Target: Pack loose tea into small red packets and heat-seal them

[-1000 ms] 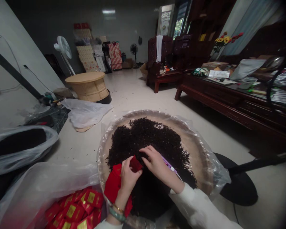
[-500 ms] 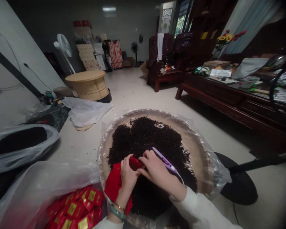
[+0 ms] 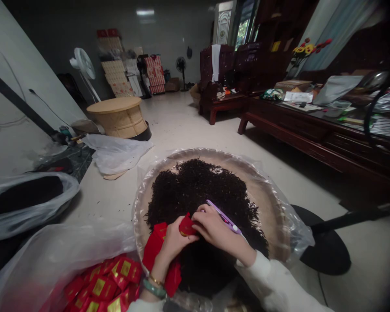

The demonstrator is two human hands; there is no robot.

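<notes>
Reading the round tray (image 3: pixel 273 203) as a clock with 12 at its far side, we find the small red pouch (image 3: pixel 186 225) just toward 8 from the middle, above the dark leafy heap (image 3: pixel 198 186). Our left hand (image 3: pixel 175 237) pinches its side between thumb and fingers; our right hand (image 3: pixel 213 226) closes its fingertips on the opposite edge. Support from both sides likely stops so limp a thing folding, and any bits spilled here should drop back onto the heap. A purple tool (image 3: pixel 225 218) lies along our right hand's far side (gripped or merely resting, we cannot tell). Flat red pieces (image 3: pixel 152 249) lie near our left wrist at 8, presumably for easy reach; gold-marked red packets (image 3: pixel 99 287) sit past the rim that way, in a plastic bag (image 3: pixel 87 238).

As for room, tan tray bottom shows from 1 to 4, the widest margin. The 8 o'clock side is tightest, crowded right up to the rim. At 4, loose plastic (image 3: pixel 300 240) overhangs toward a black stand base (image 3: pixel 326 245).
</notes>
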